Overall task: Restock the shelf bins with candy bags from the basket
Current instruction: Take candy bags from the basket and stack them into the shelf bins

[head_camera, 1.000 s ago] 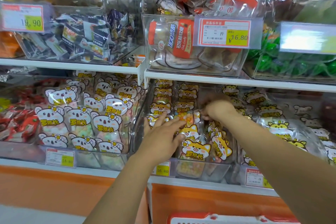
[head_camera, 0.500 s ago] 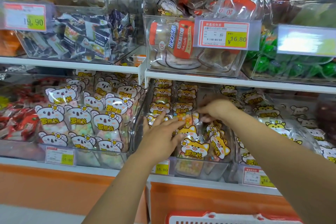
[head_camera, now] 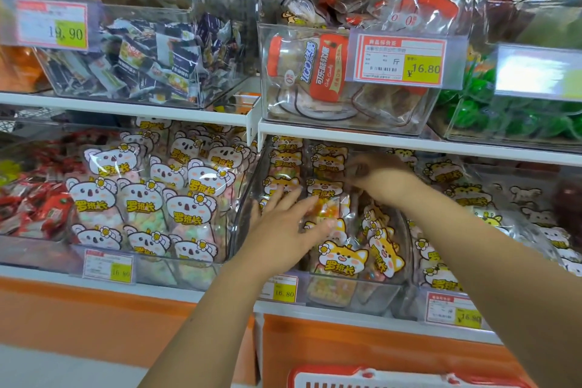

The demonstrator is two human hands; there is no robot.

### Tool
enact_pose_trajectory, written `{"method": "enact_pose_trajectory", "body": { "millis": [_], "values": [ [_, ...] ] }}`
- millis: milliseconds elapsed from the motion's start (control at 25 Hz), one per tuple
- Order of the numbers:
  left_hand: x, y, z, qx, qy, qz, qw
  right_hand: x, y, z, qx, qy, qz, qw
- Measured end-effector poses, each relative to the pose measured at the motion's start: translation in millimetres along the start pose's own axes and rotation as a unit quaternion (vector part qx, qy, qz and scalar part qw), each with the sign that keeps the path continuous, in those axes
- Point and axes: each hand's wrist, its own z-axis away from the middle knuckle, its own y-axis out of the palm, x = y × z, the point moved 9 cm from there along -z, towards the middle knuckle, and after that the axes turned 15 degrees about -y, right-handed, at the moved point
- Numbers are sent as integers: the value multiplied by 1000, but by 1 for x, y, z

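Bags (head_camera: 341, 261) seemingly being straightened in bin (head_camera: 362, 296), left hand (head_camera: 283, 224) laid flat on them; right hand (head_camera: 378, 173) grip unclear. Next bag to be fetched from basket (head_camera: 315, 375).

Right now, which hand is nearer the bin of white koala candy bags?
Left. The left hand rests on the orange fox bags just right of the koala bin; the right hand reaches deeper, further right.

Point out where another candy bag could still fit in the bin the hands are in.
Bare room shows at the front right corner of the fox bin, between the standing fox bags and its clear wall. The left hand and right hand crowd its middle. The koala bin beside it looks packed full.
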Motion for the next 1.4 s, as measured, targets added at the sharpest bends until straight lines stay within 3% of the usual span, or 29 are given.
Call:
{"method": "enact_pose_trajectory", "body": {
  "millis": [200,360,560,760,920,1000,1120,1320,1400],
  "values": [
    [2,-3,-1,30,17,49,998,10,14,29,156,-40,-101,982],
    [12,-6,-6,26,16,68,997,26,38,41,206,-77,-130,967],
    [10,-12,0,-13,31,66,997,26,59,37,158,-72,-74,982],
    [11,-6,3,-3,25,-36,999,28,49,43,200,-76,-51,976],
    [-8,-24,-21,-56,24,-13,998,17,14,-8,-5,-82,85,993],
    [-18,-25,-46,-91,20,-69,993,14,39,-34,20,-112,135,984],
    [-8,-6,-81,-60,-13,-138,989,2,81,-50,92,-95,138,982],
    [2,5,-89,-33,-34,-168,985,-5,86,-48,108,-96,142,979],
    [-3,-2,-88,-67,-22,-163,984,-7,80,-55,60,-108,110,986]
  ]
}}
